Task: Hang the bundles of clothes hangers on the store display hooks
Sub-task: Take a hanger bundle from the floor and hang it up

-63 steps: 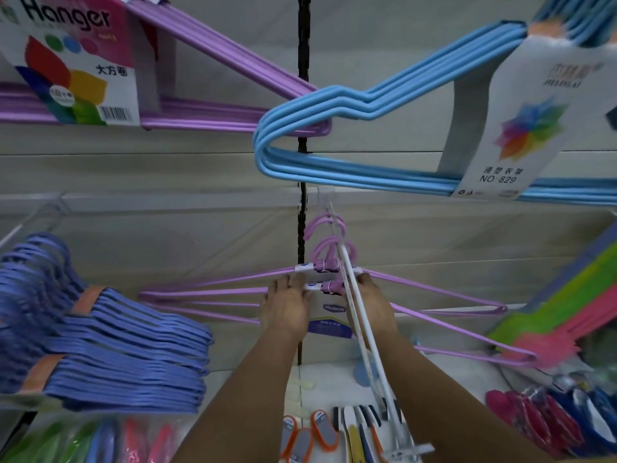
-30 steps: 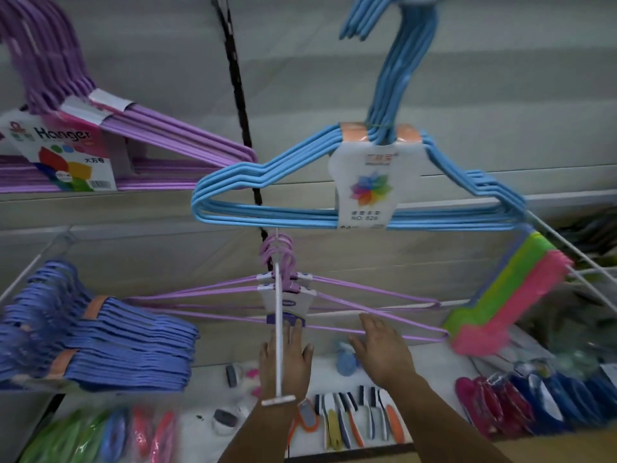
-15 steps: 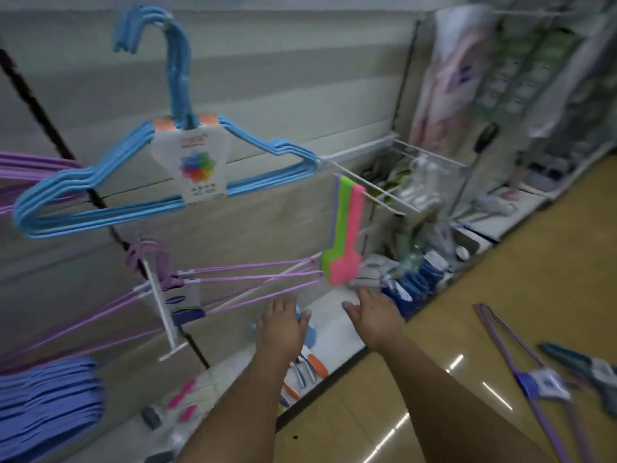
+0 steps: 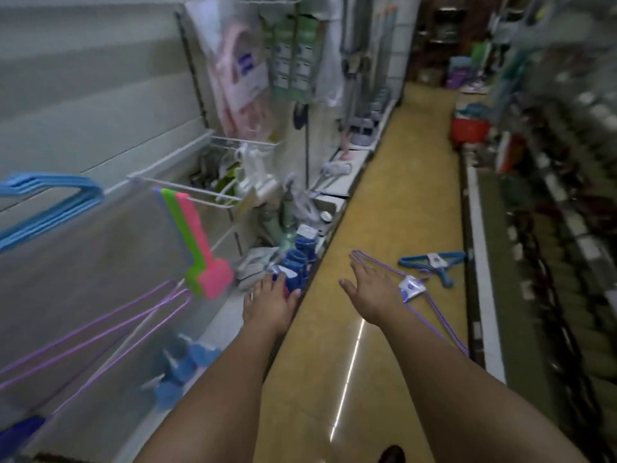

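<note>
— What hangs at the left?
— Light blue hangers, purple hangers below.
— The hands?
— Left hand and right hand both spread, empty.
— On the floor?
— A purple bundle, then a blue bundle.

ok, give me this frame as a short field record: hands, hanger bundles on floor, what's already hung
left hand: open, empty, fingers extended near the shelf edge
right hand: open, empty, reaching toward the floor
purple wire hanger bundle with white label: lying on yellow floor, just beyond right hand
blue hanger bundle with white label: on floor, farther along the aisle
hung purple hanger bundle: on wall display, lower left
hung light-blue hanger bundle: on wall, above it
</note>
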The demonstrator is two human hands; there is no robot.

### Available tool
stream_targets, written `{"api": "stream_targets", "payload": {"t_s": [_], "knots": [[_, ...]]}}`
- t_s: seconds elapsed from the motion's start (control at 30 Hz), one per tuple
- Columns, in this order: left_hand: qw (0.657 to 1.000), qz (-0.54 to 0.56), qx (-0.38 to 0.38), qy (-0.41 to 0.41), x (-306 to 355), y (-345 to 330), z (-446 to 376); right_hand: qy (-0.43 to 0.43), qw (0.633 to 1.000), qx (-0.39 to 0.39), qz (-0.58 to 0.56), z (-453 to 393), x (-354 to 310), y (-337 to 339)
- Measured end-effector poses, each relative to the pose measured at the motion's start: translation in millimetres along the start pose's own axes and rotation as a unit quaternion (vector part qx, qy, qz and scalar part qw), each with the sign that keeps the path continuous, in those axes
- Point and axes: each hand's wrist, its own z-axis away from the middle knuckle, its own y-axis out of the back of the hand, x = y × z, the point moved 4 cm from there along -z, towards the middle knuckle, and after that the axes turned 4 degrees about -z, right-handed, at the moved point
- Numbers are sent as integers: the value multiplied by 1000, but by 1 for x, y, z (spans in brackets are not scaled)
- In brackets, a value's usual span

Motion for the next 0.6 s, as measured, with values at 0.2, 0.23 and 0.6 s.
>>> {"api": "stream_targets", "payload": {"t_s": [0.2,0.23,0.6], "knots": [[998,-23,-18,-60,104,-8,-66,-61,998,34,0,-31,102,44],[997,-22,-19,-68,122,-7,-76,-71,997,38,-2,-37,118,53],[987,-37,-55,-146,293,-39,-179,-185,981,56,-18,-89,307,106]]}}
